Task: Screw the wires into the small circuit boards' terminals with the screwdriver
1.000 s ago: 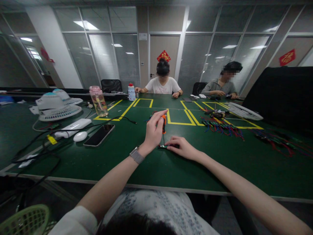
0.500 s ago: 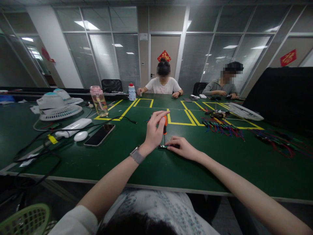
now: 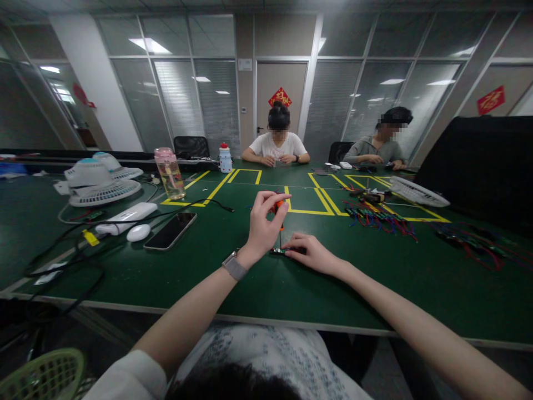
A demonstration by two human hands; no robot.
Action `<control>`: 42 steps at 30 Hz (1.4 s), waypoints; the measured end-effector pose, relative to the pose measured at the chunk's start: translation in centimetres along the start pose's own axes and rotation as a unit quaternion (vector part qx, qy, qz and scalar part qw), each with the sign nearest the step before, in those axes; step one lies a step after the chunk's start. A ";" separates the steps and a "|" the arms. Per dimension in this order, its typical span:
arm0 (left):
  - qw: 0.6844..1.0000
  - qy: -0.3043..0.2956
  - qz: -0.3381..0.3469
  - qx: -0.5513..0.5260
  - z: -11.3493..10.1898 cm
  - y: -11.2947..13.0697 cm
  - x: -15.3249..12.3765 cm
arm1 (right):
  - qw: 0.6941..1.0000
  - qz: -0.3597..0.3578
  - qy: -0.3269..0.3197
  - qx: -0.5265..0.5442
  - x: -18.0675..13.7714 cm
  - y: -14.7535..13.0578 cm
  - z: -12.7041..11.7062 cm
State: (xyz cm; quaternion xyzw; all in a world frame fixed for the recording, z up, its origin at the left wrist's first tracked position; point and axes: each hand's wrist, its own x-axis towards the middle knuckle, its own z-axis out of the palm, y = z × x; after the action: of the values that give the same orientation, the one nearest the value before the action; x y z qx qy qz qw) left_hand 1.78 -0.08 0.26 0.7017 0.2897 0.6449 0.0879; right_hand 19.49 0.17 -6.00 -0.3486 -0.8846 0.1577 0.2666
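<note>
My left hand is closed around the orange and black handle of a screwdriver. The screwdriver stands upright, its thin shaft pointing down at a small green circuit board on the table. My fingers cover much of the handle. Low on the table, my right hand pinches the right end of that board with the fingertips. The tip of the shaft meets the board just left of these fingers; whether it sits in a screw is too small to tell.
Left of my hands lie a phone, a white rounded case, a white power strip and black cables. A pink-lidded bottle stands behind. Wired boards lie at right, near a dark monitor. Two people sit opposite.
My left fingers have shifted and curled on the screwdriver handle. My right hand has stayed on the board. The person opposite has brought both hands together.
</note>
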 end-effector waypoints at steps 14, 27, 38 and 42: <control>1.000 -0.001 0.000 -0.018 0.3 -0.1 -0.1 | 1.000 0.001 0.001 -0.001 0.0 0.0 0.0; 0.991 -0.041 -0.051 -0.116 0.3 -0.7 -0.3 | 1.000 0.000 -0.001 0.001 0.0 -0.1 -0.2; 1.000 -0.006 0.022 0.005 0.1 0.1 0.0 | 1.000 -0.003 0.002 0.003 0.0 0.1 0.0; 0.998 -0.031 0.013 -0.047 0.0 -0.2 0.0 | 1.000 -0.005 0.000 0.004 0.0 0.1 -0.1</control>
State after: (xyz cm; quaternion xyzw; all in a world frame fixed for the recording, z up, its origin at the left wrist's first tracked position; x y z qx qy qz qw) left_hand 1.75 0.11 0.11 0.7200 0.2472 0.6370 0.1215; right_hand 19.60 0.23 -5.99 -0.3430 -0.8857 0.1601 0.2688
